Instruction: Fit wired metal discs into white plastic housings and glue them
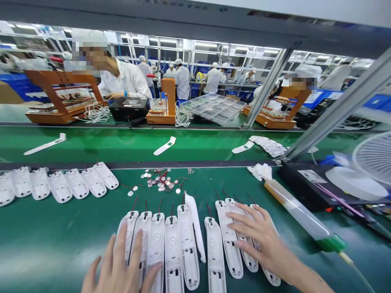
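Observation:
Across the green bench in front of me lies a row of long white plastic housings [173, 248], each with a thin red wire at its far end. My left hand [117, 264] rests over the leftmost ones with its fingers spread. On the right, my right hand [259, 242] lies across several more housings, fingers stretched out and grasping nothing. One white piece [195, 228] stands on its edge between the two groups. Beyond the row is a loose pile of small round discs [161, 181] with red wires.
More white housings [73, 183] line the left. A large syringe [301, 213] with a green end lies at right, beside a black box [308, 187] and a fan [374, 158]. White strips [165, 146] lie on the green belt [122, 142]. Co-workers sit beyond orange fixtures [161, 101].

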